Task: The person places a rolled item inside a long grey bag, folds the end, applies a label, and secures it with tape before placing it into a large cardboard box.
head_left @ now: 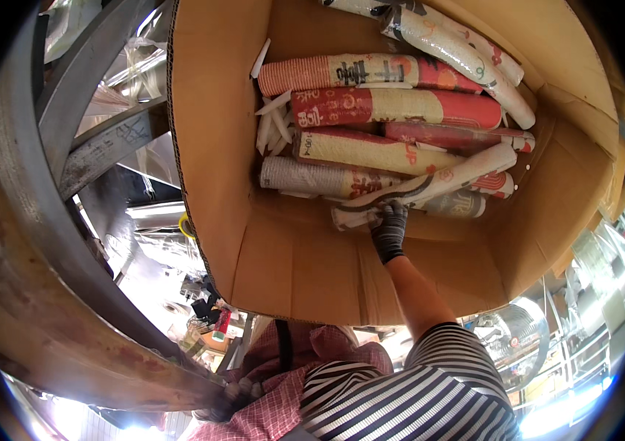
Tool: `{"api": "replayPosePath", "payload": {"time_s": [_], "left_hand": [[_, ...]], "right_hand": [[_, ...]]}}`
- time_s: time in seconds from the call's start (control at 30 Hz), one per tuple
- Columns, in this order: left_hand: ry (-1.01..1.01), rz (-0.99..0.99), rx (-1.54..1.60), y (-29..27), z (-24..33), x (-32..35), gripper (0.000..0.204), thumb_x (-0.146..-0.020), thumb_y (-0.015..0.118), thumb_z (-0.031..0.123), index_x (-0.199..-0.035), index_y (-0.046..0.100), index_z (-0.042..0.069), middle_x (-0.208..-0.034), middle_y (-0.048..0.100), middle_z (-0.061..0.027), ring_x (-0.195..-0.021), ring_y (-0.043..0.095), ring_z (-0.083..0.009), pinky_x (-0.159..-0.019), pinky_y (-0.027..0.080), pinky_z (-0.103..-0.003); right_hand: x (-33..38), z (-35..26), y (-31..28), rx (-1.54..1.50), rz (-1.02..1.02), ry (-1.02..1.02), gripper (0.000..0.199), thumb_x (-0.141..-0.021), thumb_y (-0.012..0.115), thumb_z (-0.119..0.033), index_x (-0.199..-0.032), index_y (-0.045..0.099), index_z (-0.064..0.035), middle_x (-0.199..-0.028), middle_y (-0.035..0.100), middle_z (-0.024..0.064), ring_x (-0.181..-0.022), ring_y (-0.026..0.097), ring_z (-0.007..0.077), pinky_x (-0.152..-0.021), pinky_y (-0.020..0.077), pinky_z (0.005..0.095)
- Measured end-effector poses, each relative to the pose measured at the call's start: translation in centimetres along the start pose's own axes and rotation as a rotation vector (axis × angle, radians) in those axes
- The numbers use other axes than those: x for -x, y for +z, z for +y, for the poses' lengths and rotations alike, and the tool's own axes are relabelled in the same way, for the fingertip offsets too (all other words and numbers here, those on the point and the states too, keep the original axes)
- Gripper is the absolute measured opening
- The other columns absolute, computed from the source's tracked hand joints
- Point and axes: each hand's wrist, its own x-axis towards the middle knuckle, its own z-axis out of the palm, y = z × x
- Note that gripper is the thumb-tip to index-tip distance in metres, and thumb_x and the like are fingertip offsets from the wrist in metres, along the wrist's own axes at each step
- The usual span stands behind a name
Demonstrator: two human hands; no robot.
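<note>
My right hand [389, 229], in a grey striped glove, reaches into a large cardboard box [312, 257]. Its fingers are closed on the near end of a long white sleeve of stacked cups [430, 184], which lies slantwise over the others. Beneath it are a yellow and red cup sleeve [371, 149] and a grey ribbed one [305, 176]. Farther back lie a red and cream sleeve [400, 107] and a pink ribbed one [297, 76]. My left hand [239, 395], also gloved, is low by my checked apron; its fingers are too dark to make out.
Loose white pieces [275, 121] lie along the box's left side. More clear-wrapped white sleeves [459, 59] lean at the back right. A curved metal machine frame [40, 220] runs down the left. A fan [518, 331] stands beyond the box at the lower right.
</note>
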Motion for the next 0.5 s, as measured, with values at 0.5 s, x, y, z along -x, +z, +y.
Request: {"api": "replayPosePath", "payload": {"time_s": [0.5], "left_hand": [[-0.005,0.007,0.005,0.0,-0.2,0.2,0.026,-0.078,0.069,0.033,-0.103,0.070,0.026,-0.096,0.070,0.0086,-0.102,0.061,-0.0125,-0.093,0.037,-0.045]], "right_hand": [[-1.7,2.6,1.8,-0.488,0.222,0.786,0.030,-0.076,0.082,-0.012,-0.093,0.061,0.0006,-0.102,0.065,0.0112,-0.087,0.063,0.0232,-0.076,0.0525,0.0400]]}}
